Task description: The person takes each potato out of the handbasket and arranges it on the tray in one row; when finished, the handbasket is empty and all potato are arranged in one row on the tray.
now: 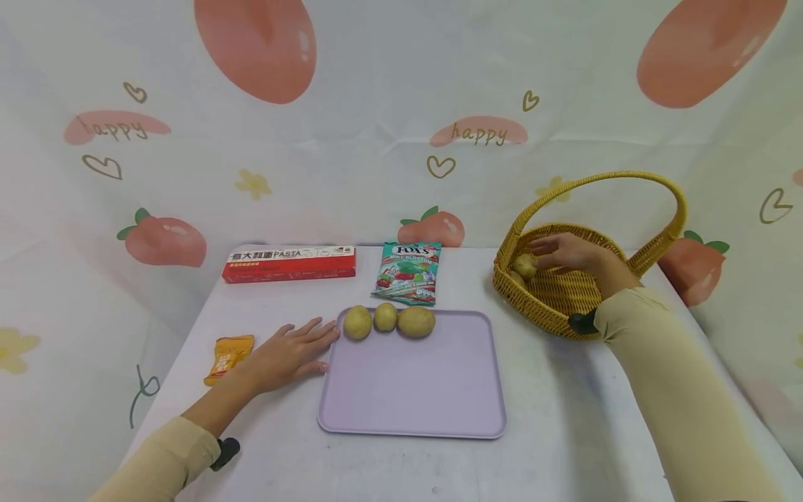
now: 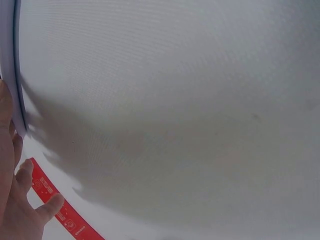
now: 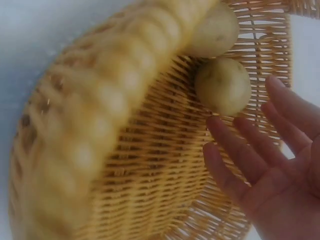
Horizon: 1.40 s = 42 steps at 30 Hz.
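Observation:
My left hand [image 1: 291, 355] lies with fingers spread at the left edge of a lilac tray [image 1: 414, 383], its fingertips touching the rim. Along the tray's back edge sit three potatoes: a round one [image 1: 357, 323], a smaller one [image 1: 385, 316] and an oval one [image 1: 417, 322]. My right hand [image 1: 567, 252] reaches into a yellow wicker basket [image 1: 533, 310], fingers extended and holding nothing. In the right wrist view its fingertips are close to a potato [image 3: 223, 86]; a second potato [image 3: 212, 31] lies beside that one, partly behind the blurred basket edge.
A red pasta box [image 1: 290, 265] lies at the back left. Behind the tray is a green candy bag [image 1: 409, 273]. An orange packet [image 1: 228, 357] lies left of my left hand. The basket's tall handle [image 1: 617, 174] arches over its opening, near my right arm.

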Motion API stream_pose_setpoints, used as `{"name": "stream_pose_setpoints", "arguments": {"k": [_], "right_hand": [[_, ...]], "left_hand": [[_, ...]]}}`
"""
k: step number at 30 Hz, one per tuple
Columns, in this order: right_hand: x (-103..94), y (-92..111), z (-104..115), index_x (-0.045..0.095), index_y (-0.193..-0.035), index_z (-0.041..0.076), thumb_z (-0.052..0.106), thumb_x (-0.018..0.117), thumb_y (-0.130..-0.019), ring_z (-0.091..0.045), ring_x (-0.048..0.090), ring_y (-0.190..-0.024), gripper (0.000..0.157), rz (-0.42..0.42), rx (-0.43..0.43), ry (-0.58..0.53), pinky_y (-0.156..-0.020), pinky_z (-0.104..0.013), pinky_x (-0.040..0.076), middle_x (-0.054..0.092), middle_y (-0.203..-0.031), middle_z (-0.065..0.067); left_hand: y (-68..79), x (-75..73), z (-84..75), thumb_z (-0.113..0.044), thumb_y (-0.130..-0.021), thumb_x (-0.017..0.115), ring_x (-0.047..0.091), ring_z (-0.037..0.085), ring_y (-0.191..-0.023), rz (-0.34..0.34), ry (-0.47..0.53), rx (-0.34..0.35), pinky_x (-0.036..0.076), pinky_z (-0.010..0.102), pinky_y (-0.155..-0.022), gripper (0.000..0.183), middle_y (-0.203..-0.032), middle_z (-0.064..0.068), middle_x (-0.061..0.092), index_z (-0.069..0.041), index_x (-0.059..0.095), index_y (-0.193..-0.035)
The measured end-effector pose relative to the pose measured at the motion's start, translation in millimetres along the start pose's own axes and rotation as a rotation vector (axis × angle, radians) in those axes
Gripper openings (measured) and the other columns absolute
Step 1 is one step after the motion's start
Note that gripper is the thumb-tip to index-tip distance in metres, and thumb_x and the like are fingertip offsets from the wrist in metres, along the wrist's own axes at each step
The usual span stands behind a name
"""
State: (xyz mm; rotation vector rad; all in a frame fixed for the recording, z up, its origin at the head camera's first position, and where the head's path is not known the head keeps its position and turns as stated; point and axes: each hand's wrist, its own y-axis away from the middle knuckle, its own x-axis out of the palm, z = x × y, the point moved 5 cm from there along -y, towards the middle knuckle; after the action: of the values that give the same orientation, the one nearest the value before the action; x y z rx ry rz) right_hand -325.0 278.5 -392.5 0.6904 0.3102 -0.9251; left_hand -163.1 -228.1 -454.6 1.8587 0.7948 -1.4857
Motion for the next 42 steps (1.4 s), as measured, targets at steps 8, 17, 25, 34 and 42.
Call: {"name": "stream_pose_setpoints", "arguments": {"k": [8,17,25,34,42], "right_hand": [[4.9,-12,-7,0.025,-0.152,-0.008,0.017,0.054,-0.103,-0.046,0.053,-0.125,0.062,0.005,0.102,-0.061,-0.092,-0.051,0.053,0.044,-0.141,-0.036],[10.9,-23,-7,0.033,-0.145,-0.016,0.006,0.058,-0.099,-0.024,0.066,-0.088,0.057,-0.055,0.067,0.012,-0.077,-0.039,0.057,0.064,-0.104,-0.024],[9.0,-18,0,0.041,-0.138,-0.020,0.001,0.063,-0.094,-0.020,0.068,-0.082,0.054,-0.032,-0.018,0.110,-0.073,-0.036,0.058,0.066,-0.101,-0.023],[-1.8,-2,11,0.041,-0.141,-0.016,0.003,0.062,-0.097,-0.034,0.064,-0.106,0.053,0.056,-0.095,0.147,-0.080,-0.040,0.059,0.054,-0.127,-0.039],[-9.3,28,29,0.046,-0.141,-0.010,0.008,0.066,-0.096,-0.041,0.055,-0.122,0.053,0.038,-0.148,0.148,-0.086,-0.037,0.058,0.051,-0.136,-0.033]], "left_hand": [[0.3,-0.2,0.9,-0.048,-0.096,0.060,0.030,0.034,-0.147,0.000,-0.006,0.000,0.034,0.066,-0.107,0.070,-0.158,0.005,0.038,-0.017,0.038,-0.155],[0.2,0.0,0.7,-0.049,-0.096,0.059,0.030,0.034,-0.147,0.007,0.000,-0.008,0.033,0.066,-0.108,0.071,-0.159,0.004,0.037,-0.018,0.037,-0.155],[0.7,0.3,-1.0,-0.048,-0.096,0.060,0.029,0.034,-0.147,0.012,0.010,-0.011,0.033,0.067,-0.108,0.070,-0.159,0.004,0.037,-0.018,0.037,-0.155],[-1.1,1.6,0.4,-0.050,-0.096,0.059,0.029,0.034,-0.147,0.018,0.005,-0.011,0.033,0.067,-0.108,0.071,-0.159,0.004,0.036,-0.019,0.037,-0.155],[-2.0,-0.7,0.1,-0.050,-0.096,0.060,0.030,0.034,-0.147,0.028,-0.007,-0.015,0.033,0.066,-0.108,0.071,-0.158,0.005,0.037,-0.018,0.037,-0.155]]}}
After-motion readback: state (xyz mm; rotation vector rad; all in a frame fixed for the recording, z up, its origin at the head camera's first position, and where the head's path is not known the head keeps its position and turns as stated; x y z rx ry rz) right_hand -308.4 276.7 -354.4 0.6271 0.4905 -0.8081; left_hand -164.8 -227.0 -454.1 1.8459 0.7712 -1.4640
